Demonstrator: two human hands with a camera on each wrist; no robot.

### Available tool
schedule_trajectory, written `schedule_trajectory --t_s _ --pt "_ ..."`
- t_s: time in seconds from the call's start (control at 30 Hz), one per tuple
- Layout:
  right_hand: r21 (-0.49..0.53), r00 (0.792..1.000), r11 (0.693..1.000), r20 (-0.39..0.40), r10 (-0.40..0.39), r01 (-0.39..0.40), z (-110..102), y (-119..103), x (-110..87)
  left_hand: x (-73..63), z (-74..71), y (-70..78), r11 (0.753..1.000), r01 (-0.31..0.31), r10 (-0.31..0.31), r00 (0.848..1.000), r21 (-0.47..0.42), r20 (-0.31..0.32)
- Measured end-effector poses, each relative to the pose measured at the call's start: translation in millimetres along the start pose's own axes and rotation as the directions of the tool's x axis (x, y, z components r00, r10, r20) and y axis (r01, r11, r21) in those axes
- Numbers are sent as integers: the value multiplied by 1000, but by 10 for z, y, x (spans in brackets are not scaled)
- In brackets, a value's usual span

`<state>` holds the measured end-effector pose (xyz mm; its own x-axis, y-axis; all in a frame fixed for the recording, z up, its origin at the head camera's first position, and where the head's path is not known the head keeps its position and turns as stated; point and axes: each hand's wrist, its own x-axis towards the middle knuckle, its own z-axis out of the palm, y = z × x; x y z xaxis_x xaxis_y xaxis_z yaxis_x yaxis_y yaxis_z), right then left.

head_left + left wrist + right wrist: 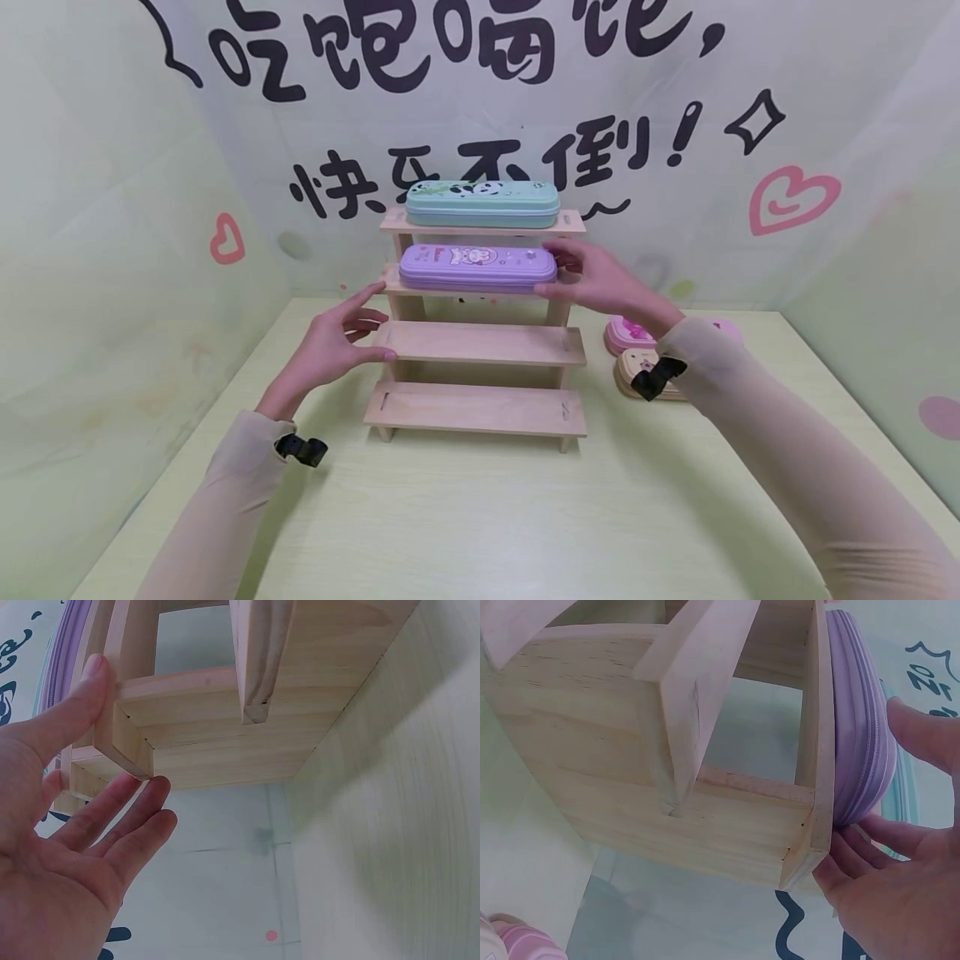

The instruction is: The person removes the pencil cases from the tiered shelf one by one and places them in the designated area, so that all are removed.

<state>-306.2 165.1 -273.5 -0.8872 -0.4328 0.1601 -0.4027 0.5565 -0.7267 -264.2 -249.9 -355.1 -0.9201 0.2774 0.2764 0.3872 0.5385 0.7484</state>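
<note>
A four-step wooden display rack (480, 340) stands upright on the table. On its second step from the top lies a purple pencil case (477, 267) with a cartoon print. At the case's right end my right hand (592, 279) holds it, thumb in front and fingers behind; the right wrist view shows the zipped side of the purple case (859, 720) between them. My left hand (333, 340) touches the rack's left side, index finger up at the second step, thumb on the step below. Its fingertips meet a board end in the left wrist view (90, 817).
A mint-green pencil case (482, 204) with pandas rests on the top step. Right of the rack, a pink case (622, 333) and a beige case (633, 371) lie on the table (450, 517), partly behind my right forearm. A printed cloth (480, 100) hangs behind.
</note>
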Motion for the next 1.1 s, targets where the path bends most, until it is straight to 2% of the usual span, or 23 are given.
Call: schedule_trajectory --t_s 0.67,0.97,1.1 --pt "76 998 997 58 -33 29 -1 -16 155 -7 -14 33 1000 3 -3 1000 -5 7" --pt "101 998 995 64 -15 9 -34 -34 83 -20 0 24 1000 -2 2 1000 -29 4" --pt "73 998 997 67 -1 -4 -56 -28 68 -13 2 15 1000 -6 6 1000 -26 4"
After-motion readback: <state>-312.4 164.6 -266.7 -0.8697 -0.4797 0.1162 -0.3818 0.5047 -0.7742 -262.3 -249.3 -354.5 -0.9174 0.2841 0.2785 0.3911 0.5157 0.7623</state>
